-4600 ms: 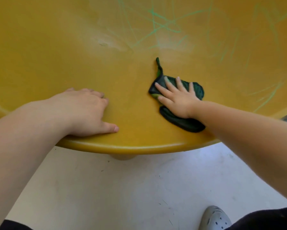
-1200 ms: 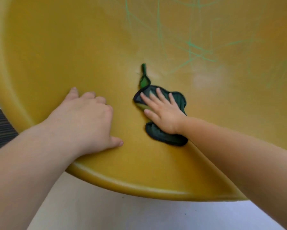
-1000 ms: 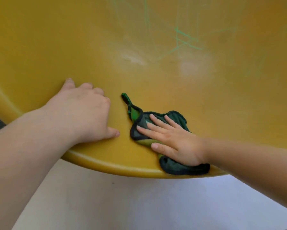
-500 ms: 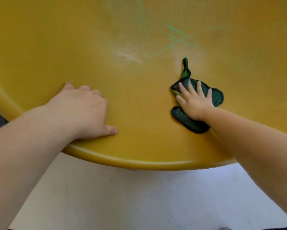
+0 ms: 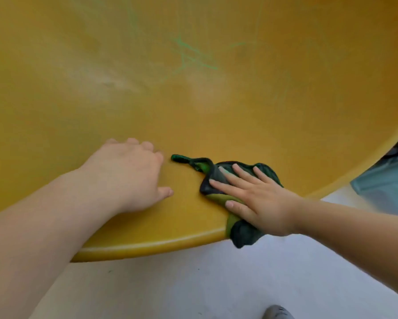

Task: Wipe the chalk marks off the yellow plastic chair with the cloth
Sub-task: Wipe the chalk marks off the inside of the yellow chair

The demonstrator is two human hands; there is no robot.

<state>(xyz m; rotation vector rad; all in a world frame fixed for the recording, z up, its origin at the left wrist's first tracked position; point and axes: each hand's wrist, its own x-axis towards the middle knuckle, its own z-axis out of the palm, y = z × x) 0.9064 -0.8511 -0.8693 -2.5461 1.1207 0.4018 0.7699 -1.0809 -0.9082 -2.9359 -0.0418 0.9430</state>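
Observation:
The yellow plastic chair (image 5: 216,125) fills most of the view, its curved seat facing me. Green chalk marks (image 5: 188,56) cross its upper middle, with fainter smears around them. A dark green cloth (image 5: 266,171) lies at the seat's front edge, one corner hanging over the rim. My right hand (image 5: 260,199) presses flat on the cloth, fingers spread. My left hand (image 5: 129,173) rests palm-down on the bare seat just left of the cloth, holding nothing.
Pale floor (image 5: 182,284) lies below the chair's front rim. A grey shoe (image 5: 277,313) shows at the bottom edge. A bluish-grey object (image 5: 386,187) sits at the right beyond the chair.
My right hand has dragged the cloth down and back toward the front rim, near my left hand. The left hand has stayed in place on the seat.

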